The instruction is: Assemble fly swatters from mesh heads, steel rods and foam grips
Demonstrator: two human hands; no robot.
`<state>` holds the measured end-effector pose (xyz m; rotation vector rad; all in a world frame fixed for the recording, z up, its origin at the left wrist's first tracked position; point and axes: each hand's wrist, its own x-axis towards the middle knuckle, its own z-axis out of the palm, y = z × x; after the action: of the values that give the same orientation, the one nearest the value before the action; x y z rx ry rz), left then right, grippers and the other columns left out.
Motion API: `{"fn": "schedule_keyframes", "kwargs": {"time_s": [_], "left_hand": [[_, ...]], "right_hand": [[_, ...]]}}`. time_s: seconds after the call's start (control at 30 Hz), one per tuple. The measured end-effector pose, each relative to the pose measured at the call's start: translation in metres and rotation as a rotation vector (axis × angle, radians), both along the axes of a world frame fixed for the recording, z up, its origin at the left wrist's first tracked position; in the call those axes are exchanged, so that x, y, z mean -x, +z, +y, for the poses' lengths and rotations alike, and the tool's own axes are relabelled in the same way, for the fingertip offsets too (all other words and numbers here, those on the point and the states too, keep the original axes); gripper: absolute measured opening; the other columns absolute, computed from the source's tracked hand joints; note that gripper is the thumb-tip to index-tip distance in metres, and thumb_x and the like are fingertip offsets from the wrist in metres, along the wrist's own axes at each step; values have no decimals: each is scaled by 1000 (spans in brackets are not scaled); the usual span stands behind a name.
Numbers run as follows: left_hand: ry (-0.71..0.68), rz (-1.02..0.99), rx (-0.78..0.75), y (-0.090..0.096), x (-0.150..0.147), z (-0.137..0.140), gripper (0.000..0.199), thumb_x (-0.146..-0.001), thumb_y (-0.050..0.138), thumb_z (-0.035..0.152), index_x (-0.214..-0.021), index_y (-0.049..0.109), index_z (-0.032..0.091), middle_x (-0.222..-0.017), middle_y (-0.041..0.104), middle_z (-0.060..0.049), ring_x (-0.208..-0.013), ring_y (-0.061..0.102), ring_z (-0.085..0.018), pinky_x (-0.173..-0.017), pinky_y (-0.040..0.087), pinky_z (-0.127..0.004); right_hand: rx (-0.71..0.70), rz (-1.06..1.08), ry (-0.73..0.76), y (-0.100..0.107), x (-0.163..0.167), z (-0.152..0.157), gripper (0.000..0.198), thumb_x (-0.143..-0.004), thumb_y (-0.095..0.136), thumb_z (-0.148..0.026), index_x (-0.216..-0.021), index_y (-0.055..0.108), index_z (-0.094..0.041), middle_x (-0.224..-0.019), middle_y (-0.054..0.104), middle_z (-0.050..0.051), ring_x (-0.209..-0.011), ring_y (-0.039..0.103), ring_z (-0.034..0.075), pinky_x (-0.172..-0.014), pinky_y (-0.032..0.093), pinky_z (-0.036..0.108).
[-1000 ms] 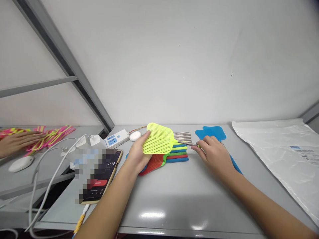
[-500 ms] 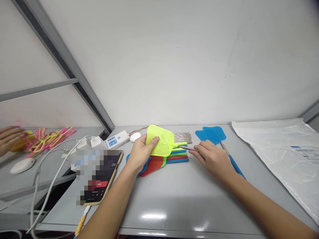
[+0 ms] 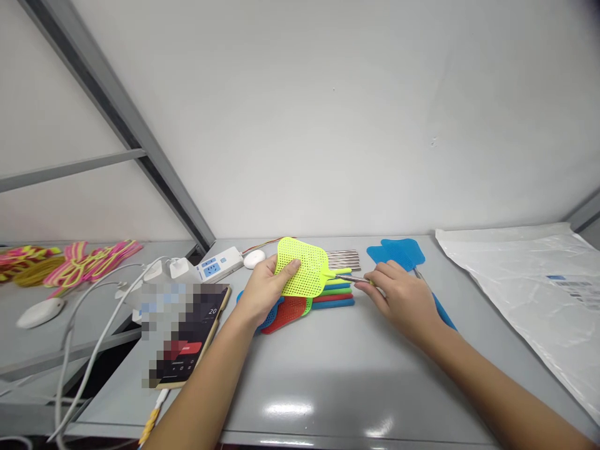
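My left hand (image 3: 266,284) pinches a yellow fly swatter head (image 3: 307,269), thumb on its perforated face. A thin metal rod (image 3: 349,277) meets the short neck of that head, and my right hand (image 3: 396,292) is closed around the rod's other end. How deep the rod sits in the neck I cannot tell. Beneath the yellow head lie red (image 3: 285,315) and blue (image 3: 272,317) swatter heads, partly covered. Several coloured handles (image 3: 334,304) lie beside them, with a row of metal rods (image 3: 344,259) behind. Past my right hand rests a blue fly swatter (image 3: 404,253).
A phone (image 3: 197,337) lies at the left, near a power strip (image 3: 220,265) and white cables (image 3: 96,350). A white plastic bag (image 3: 520,294) covers the right side. Bundles of pink and yellow cord (image 3: 94,262) lie on the left table by a white mouse (image 3: 41,312).
Another person's hand at the far left has gone out of view. My own hands hold the yellow head and rod in nearly the same place.
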<state>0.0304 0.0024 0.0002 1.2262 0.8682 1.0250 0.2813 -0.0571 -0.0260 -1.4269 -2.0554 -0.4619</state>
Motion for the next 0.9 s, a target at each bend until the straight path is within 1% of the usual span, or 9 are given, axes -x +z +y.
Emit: {"fn": "schedule_keyframes", "kwargs": {"time_s": [0.07, 0.13, 0.23, 0.33, 0.43, 0.53, 0.6, 0.67, 0.9], "left_hand": [[-34, -18, 16, 4, 2, 0, 39, -79, 69, 36, -112, 65, 15, -103, 72, -13, -85, 69, -24, -72, 55, -33], [-13, -62, 3, 5, 4, 1, 39, -77, 71, 35, -110, 66, 15, -100, 72, -13, -85, 69, -24, -74, 55, -34], [132, -164, -12, 1, 6, 9, 37, -74, 74, 34, -103, 68, 13, -94, 73, -11, -84, 69, -23, -76, 54, -33], [334, -325, 8, -4, 4, 17, 28, -71, 77, 33, -88, 70, 12, -90, 73, -9, -81, 69, -19, -77, 54, -28], [419, -500, 13, -4, -7, 14, 27, -76, 72, 35, -93, 69, 15, -101, 72, -8, -93, 68, -18, -81, 54, -26], [365, -526, 25, -2, -25, -2, 34, -83, 63, 38, -112, 63, 19, -114, 68, -8, -105, 64, -20, -82, 55, -29], [251, -439, 18, -2, -37, -13, 40, -85, 59, 43, -117, 61, 19, -114, 68, -10, -101, 66, -23, -78, 56, -32], [199, -358, -5, -4, -44, -19, 42, -85, 56, 47, -115, 62, 17, -111, 69, -11, -95, 68, -23, -75, 56, -33], [235, -291, -41, -12, -46, -18, 38, -87, 54, 47, -105, 66, 15, -104, 71, -11, -98, 66, -23, -85, 52, -34]], "right_hand": [[24, 18, 12, 6, -3, 0, 28, -95, 47, -38, -82, 62, -19, -75, 59, 3, -74, 49, 17, -57, 31, 27], [54, 42, 23, 8, -6, -1, 27, -95, 46, -37, -85, 62, -19, -79, 60, 4, -77, 50, 18, -60, 33, 27], [162, 102, 48, 7, -7, -2, 24, -96, 44, -36, -89, 60, -19, -82, 62, 3, -72, 52, 16, -58, 34, 27], [317, 154, 81, 5, -3, -5, 25, -97, 41, -37, -87, 58, -21, -74, 62, 1, -59, 52, 14, -54, 31, 27], [414, 209, 124, 4, 9, -10, 28, -98, 38, -39, -85, 56, -21, -70, 62, 1, -57, 53, 15, -53, 31, 27], [479, 287, 152, 4, 21, -15, 27, -98, 35, -38, -91, 55, -22, -72, 64, 1, -58, 56, 16, -53, 31, 27], [515, 331, 166, 3, 27, -17, 26, -99, 33, -38, -93, 54, -22, -74, 65, 1, -59, 57, 17, -53, 31, 27], [544, 372, 181, 1, 32, -19, 26, -99, 32, -38, -92, 52, -23, -73, 64, 0, -59, 56, 17, -53, 31, 27], [662, 615, 219, 0, 41, -25, 30, -97, 34, -41, -78, 48, -22, -61, 51, -2, -55, 46, 15, -53, 28, 26]]}}
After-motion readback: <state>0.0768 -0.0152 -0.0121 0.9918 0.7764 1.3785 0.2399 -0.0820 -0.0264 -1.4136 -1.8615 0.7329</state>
